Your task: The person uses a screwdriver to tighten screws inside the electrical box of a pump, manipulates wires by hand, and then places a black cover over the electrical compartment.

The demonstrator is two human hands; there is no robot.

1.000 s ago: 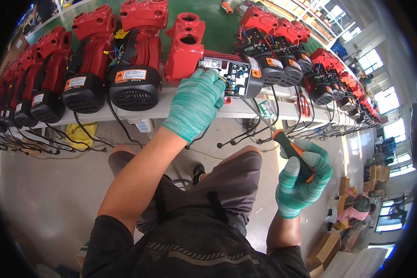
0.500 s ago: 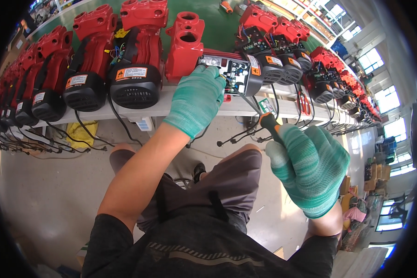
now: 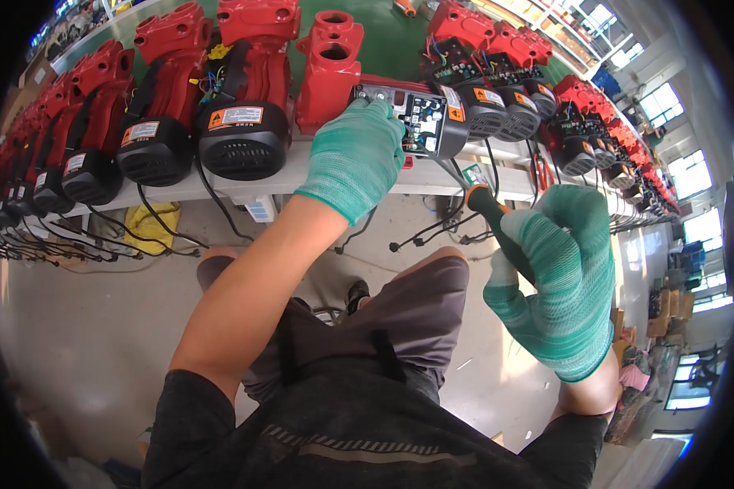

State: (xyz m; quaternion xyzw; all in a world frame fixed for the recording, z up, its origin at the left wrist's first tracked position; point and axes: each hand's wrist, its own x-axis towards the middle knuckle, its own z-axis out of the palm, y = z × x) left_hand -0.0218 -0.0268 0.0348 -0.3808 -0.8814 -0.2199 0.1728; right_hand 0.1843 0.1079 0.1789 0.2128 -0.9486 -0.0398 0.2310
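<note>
A red pump (image 3: 328, 81) stands on the bench ahead, its black control box uncovered so that a circuit board (image 3: 424, 124) shows. My left hand (image 3: 355, 159), in a green knitted glove, rests on the silver metal plate (image 3: 373, 96) beside the board. Its fingers are bunched at the plate; whatever lies under the fingertips is hidden. My right hand (image 3: 559, 281), gloved alike, grips a screwdriver (image 3: 488, 208) with a black and orange handle. The screwdriver's shank slants up and left toward the box's lower edge, apart from the board.
More red pumps with black motor ends (image 3: 243, 140) line the bench to the left. Others with open wiring boxes (image 3: 455, 61) stand to the right. Black power cables (image 3: 212, 200) hang off the white bench edge (image 3: 289, 181). A yellow cloth (image 3: 151, 226) lies below.
My right hand has turned and lifted, with its fingers spread more loosely around the screwdriver handle. My left hand stays at the metal plate. The whole view has shifted slightly.
</note>
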